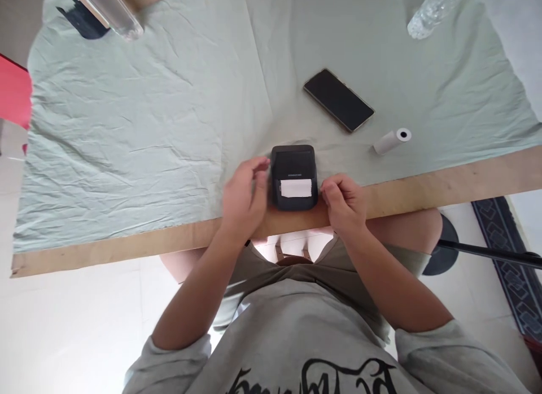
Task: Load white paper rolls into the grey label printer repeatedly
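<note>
Your black device sits at the centre of the frame, on the near edge of the desk, squarely between your 2 hands. That spot likely keeps both of its sides within easy reach, with your forearms coming up from below. A white paper piece lies across its lower half, facing you, so it seems turned for you to see.

Your left hand is just beside the left side, its grip loosely spread, thumb apart from bent fingers, perhaps to steady the body; contact is unclear. Your right hand is by the right side, its grip pressed together, thumb against forefinger; you cannot tell whether it pinches anything small.

The paper roll and phone, right of centre, appear set aside to leave elbow room.
</note>
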{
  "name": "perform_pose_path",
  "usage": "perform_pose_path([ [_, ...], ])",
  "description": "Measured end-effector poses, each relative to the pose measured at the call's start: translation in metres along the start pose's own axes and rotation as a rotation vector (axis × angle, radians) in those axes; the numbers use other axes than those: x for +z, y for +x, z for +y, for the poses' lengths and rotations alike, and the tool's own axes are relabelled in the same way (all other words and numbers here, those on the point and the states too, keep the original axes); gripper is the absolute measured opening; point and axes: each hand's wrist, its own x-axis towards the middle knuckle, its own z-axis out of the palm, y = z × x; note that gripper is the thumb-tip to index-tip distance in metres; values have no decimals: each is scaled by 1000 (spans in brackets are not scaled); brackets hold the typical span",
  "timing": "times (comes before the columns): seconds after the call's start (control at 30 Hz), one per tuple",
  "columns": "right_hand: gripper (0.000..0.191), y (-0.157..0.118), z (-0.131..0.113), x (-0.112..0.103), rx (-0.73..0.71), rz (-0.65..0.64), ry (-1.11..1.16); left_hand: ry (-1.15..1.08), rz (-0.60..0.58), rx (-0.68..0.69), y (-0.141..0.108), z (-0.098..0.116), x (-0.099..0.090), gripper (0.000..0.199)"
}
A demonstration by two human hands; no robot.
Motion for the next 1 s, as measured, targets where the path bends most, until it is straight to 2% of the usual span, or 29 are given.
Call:
perform_pose_path([
  [0.13, 14, 6, 1, -3, 20, 4, -144, 230, -226, 28, -14, -3, 9, 90],
  [0.2, 25, 16, 2, -6, -46, -30, -293, 293, -269, 27, -18, -5, 13, 107],
  [0.3, 44, 34, 7, -9, -210, -83, -508, 348, -283, 49, -20, -8, 15, 122],
  [0.4, 56, 44, 13, -11, -259, -168, -613, 379, -270, 82, -20, -12, 16, 122],
  [0.63, 61, 45, 7, -12, -163, -294, -709, 319, -209, 153, -20, -21, 17, 118],
  [0.9, 57, 47, 7, -12, -127, -289, -653, 316, -184, 132, -19, -19, 20, 113],
  [1.0, 50, 45, 8, -13, -103, -243, -559, 323, -192, 116, -21, -14, 18, 111],
])
